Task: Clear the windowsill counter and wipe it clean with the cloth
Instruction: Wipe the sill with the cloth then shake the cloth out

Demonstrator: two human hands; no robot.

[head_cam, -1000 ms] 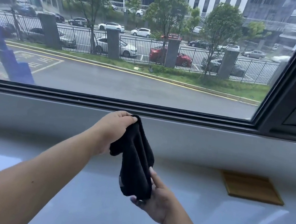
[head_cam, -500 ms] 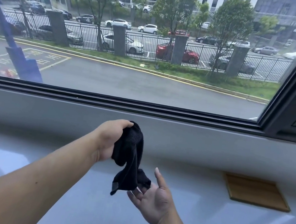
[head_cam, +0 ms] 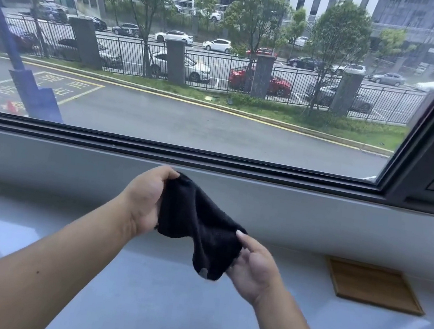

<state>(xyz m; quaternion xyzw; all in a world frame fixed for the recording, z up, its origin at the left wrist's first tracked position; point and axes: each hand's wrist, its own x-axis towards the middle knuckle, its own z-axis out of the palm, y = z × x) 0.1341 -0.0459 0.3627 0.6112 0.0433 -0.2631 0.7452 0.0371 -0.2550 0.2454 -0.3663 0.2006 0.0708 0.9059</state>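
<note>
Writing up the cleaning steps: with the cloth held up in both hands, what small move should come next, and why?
Probably lower the cloth flat onto the counter. Both the left hand and right hand hold it in the air, so wiping hasn't begun.

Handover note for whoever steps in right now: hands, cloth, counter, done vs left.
Left hand: closed on the upper end of the black cloth, held up in the air.
Right hand: pinching the cloth's lower end; the cloth is stretched between both hands, above the counter, not touching it.
Counter: pale and glossy, bare where visible except a flat wooden mat lying at the right, near the wall under the window.
Done: cloth is in hand; most of the visible counter looks cleared.
Left: probably move the mat off, then wipe. No sign that wiping has begun.
</note>
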